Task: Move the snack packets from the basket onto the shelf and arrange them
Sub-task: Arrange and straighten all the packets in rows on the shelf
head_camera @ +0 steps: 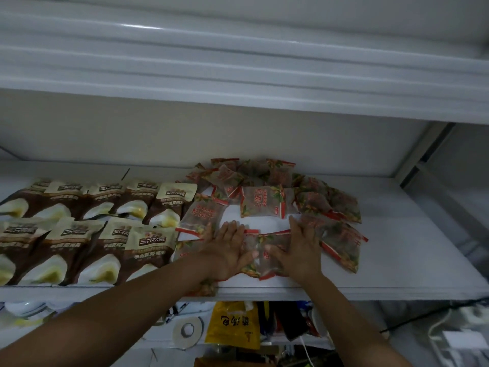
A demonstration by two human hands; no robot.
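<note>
Several small translucent snack packets with red edges (262, 201) lie in a loose ring on the white shelf (412, 255). Both my hands rest flat on packets near the shelf's front edge. My left hand (229, 250) presses on one packet, fingers spread. Beside it, my right hand (299, 250) covers another red-edged packet (267, 256) that lies between the two hands. Neither hand closes around anything. The basket is not in view.
Two rows of brown-and-cream snack bags (87, 234) fill the shelf's left half. A white shelf board (238, 83) hangs overhead. Below the shelf sit a yellow bag (234, 324), a tape roll (188, 331) and cables. Bare shelf surface lies to the right.
</note>
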